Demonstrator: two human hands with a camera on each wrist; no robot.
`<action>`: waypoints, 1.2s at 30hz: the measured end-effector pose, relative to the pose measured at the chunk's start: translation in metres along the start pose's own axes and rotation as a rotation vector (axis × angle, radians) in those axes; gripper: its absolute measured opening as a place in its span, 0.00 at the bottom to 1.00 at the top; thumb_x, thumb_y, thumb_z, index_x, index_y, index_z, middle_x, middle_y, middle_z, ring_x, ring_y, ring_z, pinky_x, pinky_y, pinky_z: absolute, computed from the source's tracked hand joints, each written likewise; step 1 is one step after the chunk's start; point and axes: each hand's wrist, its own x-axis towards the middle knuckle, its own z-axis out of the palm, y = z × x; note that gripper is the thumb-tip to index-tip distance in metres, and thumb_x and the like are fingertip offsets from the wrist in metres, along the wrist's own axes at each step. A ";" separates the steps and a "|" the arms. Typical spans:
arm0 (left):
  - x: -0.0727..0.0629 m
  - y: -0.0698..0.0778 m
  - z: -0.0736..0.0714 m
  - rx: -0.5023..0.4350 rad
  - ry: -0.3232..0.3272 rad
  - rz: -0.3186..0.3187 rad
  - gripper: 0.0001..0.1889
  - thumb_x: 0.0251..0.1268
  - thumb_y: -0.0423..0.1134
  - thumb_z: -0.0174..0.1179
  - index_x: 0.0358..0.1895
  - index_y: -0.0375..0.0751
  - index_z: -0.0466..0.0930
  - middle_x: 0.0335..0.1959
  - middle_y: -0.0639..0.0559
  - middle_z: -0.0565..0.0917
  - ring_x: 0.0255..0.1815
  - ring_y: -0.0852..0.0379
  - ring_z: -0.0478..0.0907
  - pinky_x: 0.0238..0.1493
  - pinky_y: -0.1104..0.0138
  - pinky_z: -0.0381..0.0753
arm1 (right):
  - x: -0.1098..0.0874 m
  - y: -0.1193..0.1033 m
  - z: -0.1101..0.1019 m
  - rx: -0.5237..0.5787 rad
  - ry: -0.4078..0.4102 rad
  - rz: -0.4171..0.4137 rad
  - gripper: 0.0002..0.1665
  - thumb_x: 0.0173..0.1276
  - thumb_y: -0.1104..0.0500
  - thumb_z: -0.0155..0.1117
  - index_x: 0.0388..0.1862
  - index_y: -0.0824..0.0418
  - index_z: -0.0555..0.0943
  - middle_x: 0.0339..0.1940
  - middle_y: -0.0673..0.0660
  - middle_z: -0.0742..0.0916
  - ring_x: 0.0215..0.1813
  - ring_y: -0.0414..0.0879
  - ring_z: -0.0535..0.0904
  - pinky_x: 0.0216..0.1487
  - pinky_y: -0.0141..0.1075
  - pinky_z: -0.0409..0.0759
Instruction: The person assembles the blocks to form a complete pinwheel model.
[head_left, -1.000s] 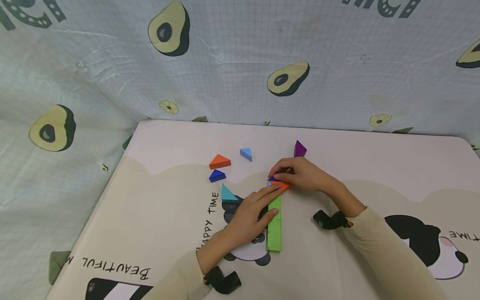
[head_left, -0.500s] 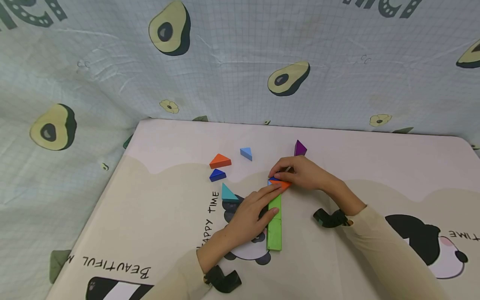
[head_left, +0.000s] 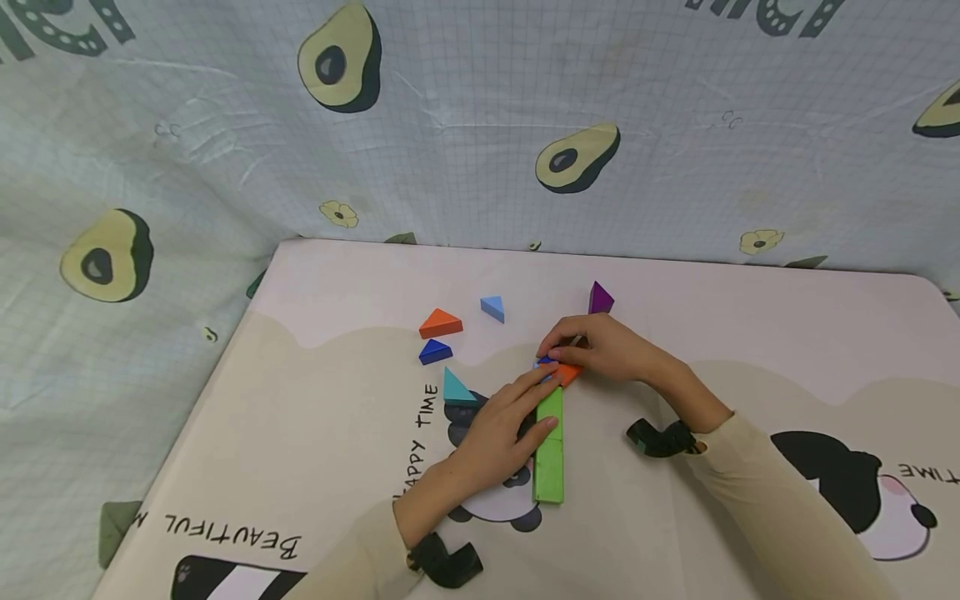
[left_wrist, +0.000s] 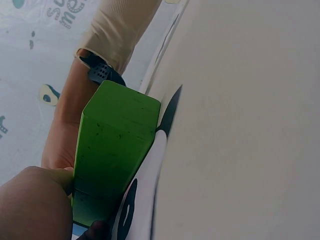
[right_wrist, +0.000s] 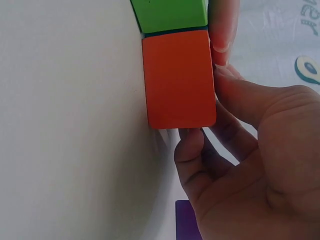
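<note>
Two green blocks (head_left: 549, 471) lie end to end in an upright column in the head view. At its far end sit an orange triangular block (head_left: 572, 375), a dark blue triangular block (head_left: 547, 360) and a light blue piece, partly covered by fingers. My left hand (head_left: 491, 433) lies over the column, fingers outstretched onto these far pieces and thumb against the green side. With thumb and fingers, my right hand (head_left: 611, 346) pinches the dark blue block at the tip. In the right wrist view, the orange block's side (right_wrist: 180, 80) stands close against a green end (right_wrist: 172, 15).
Left of the column lie a teal triangle (head_left: 456, 389), a blue triangle (head_left: 435, 352), an orange triangle (head_left: 440, 323) and a light blue triangle (head_left: 492, 308). A purple triangular block (head_left: 600, 298) stands beyond my right hand. An avocado-print cloth (head_left: 450, 150) hangs behind the table.
My left fingertips have shifted slightly on the far pieces, covering part of the orange block's left side. The right hand and the loose blocks stay in place.
</note>
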 end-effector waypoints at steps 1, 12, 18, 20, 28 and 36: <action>0.000 0.000 0.000 -0.006 0.007 0.005 0.27 0.73 0.42 0.51 0.71 0.39 0.62 0.74 0.51 0.58 0.72 0.54 0.56 0.67 0.56 0.60 | 0.000 0.000 0.000 -0.001 0.001 0.002 0.09 0.70 0.62 0.60 0.44 0.52 0.85 0.41 0.44 0.85 0.43 0.42 0.78 0.45 0.41 0.76; -0.001 -0.003 0.004 -0.120 0.131 -0.059 0.30 0.69 0.40 0.57 0.71 0.36 0.59 0.70 0.44 0.56 0.35 0.61 0.68 0.31 0.73 0.67 | -0.002 -0.001 0.001 -0.001 0.005 0.019 0.10 0.69 0.62 0.61 0.47 0.54 0.84 0.43 0.46 0.85 0.43 0.43 0.77 0.45 0.40 0.76; -0.001 -0.004 0.005 -0.103 0.118 -0.049 0.29 0.70 0.40 0.56 0.69 0.33 0.60 0.69 0.46 0.58 0.34 0.61 0.67 0.29 0.73 0.67 | -0.003 0.000 0.002 0.005 0.006 0.028 0.10 0.69 0.61 0.61 0.48 0.54 0.84 0.44 0.47 0.85 0.44 0.43 0.77 0.47 0.40 0.76; 0.000 -0.004 0.004 -0.102 0.117 -0.048 0.29 0.70 0.40 0.56 0.69 0.33 0.60 0.69 0.46 0.58 0.34 0.61 0.67 0.29 0.74 0.67 | -0.003 0.000 0.002 0.003 0.008 0.031 0.10 0.69 0.61 0.61 0.48 0.55 0.84 0.44 0.47 0.85 0.44 0.43 0.77 0.46 0.39 0.76; 0.000 -0.004 0.004 -0.099 0.111 -0.056 0.29 0.70 0.41 0.56 0.70 0.34 0.60 0.70 0.47 0.58 0.35 0.62 0.67 0.30 0.74 0.67 | -0.004 0.000 0.001 0.013 0.004 0.034 0.11 0.69 0.60 0.61 0.48 0.55 0.83 0.45 0.47 0.85 0.43 0.44 0.77 0.45 0.39 0.75; 0.000 -0.004 0.004 -0.099 0.106 -0.054 0.30 0.70 0.41 0.56 0.70 0.34 0.60 0.70 0.47 0.58 0.35 0.62 0.67 0.30 0.74 0.68 | -0.004 0.003 0.002 0.024 0.006 0.039 0.11 0.69 0.61 0.61 0.48 0.55 0.83 0.45 0.48 0.85 0.43 0.44 0.77 0.45 0.39 0.76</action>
